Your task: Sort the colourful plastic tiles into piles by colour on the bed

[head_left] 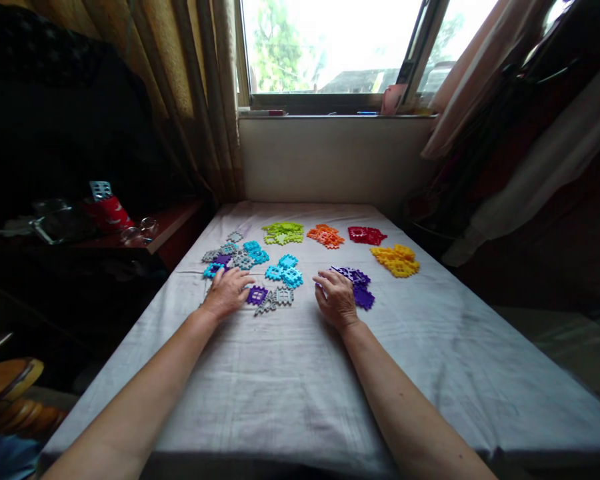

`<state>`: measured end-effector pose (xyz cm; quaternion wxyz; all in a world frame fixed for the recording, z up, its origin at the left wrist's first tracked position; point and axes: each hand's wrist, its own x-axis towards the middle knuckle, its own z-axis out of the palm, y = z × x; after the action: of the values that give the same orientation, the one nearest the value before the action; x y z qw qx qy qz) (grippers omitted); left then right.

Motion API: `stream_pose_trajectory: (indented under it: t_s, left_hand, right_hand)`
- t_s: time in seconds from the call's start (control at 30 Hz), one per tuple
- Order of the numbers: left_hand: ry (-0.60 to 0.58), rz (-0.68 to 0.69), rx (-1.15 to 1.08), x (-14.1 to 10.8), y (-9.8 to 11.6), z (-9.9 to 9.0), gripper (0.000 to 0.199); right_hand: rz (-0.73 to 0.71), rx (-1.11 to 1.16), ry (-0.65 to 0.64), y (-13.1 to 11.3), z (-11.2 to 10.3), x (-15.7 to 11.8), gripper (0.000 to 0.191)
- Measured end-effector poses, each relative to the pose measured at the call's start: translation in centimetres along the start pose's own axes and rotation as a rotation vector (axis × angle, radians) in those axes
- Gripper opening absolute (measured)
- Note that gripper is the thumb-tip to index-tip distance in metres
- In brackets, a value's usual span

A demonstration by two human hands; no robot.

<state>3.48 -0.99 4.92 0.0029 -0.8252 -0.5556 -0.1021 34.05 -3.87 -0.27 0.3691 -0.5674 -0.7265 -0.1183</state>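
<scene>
My left hand (227,292) rests over the mixed pile of toothed plastic building pieces at the left, fingers stretched and apart. Around it lie grey pieces (242,259), blue pieces (256,252) and a purple window-like piece (257,295). A grey triangular piece (267,305) and a grey square piece (283,295) are to its right. My right hand (335,297) is at the left edge of the purple pile (364,297), fingers loosely bent and apart, nothing visible in them. Between the hands sits a blue pile (291,277). What lies under both palms is hidden.
Farther back on the cloth-covered table (260,393) are a lime green pile (283,233), an orange pile (325,236), a red pile (367,235) and a yellow pile (396,261). A side shelf holds a red container (113,213) and glasses (140,230). Clothes hang at the right.
</scene>
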Motion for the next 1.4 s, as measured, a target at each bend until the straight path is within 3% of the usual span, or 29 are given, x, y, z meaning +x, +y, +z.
stream_pose_trajectory:
  t_s: [0.13,0.23,0.4,0.53,0.7,0.8,0.9,1.0,1.17,1.4]
  left_hand:
    - [-0.154,0.076,-0.015,0.4,1.5,0.0,0.042]
    - [-0.188,0.063,-0.027,0.8,1.4,-0.3,0.037]
    - [-0.057,0.084,-0.061,1.7,0.7,-0.6,0.022]
    - [0.108,0.003,-0.185,2.3,1.3,-0.9,0.014]
    - [0.246,0.075,-0.448,2.4,5.8,-0.4,0.018]
    - [0.236,0.098,-0.554,2.5,8.7,0.7,0.017]
    - [0.222,0.093,-0.610,2.9,9.7,1.7,0.021]
    - [0.235,0.084,-0.579,2.9,8.4,1.9,0.032]
    - [0.234,-0.067,-0.407,1.5,3.1,0.6,0.029]
    - [0.181,-0.387,-0.152,-0.9,-4.9,-1.1,0.033]
  right_hand:
    - [0.002,0.006,0.001,0.1,-0.2,-0.1,0.026]
    - [0.011,0.014,-0.008,0.2,-0.2,-0.1,0.026]
    - [-0.020,0.040,-0.004,-0.3,-0.3,0.0,0.027]
    - [-0.025,0.110,-0.009,-1.2,-0.4,0.2,0.028]
    - [0.129,0.428,-0.071,-3.2,-0.1,0.4,0.032]
    - [0.236,0.654,-0.112,-3.8,0.2,0.4,0.026]
    - [0.280,0.697,-0.087,-2.9,-0.2,0.6,0.024]
    - [0.371,0.541,0.009,0.1,-1.5,0.9,0.028]
    - [0.542,0.193,0.102,5.6,-3.2,0.5,0.030]
    - [0.499,0.027,-0.006,6.8,-2.6,-0.2,0.025]
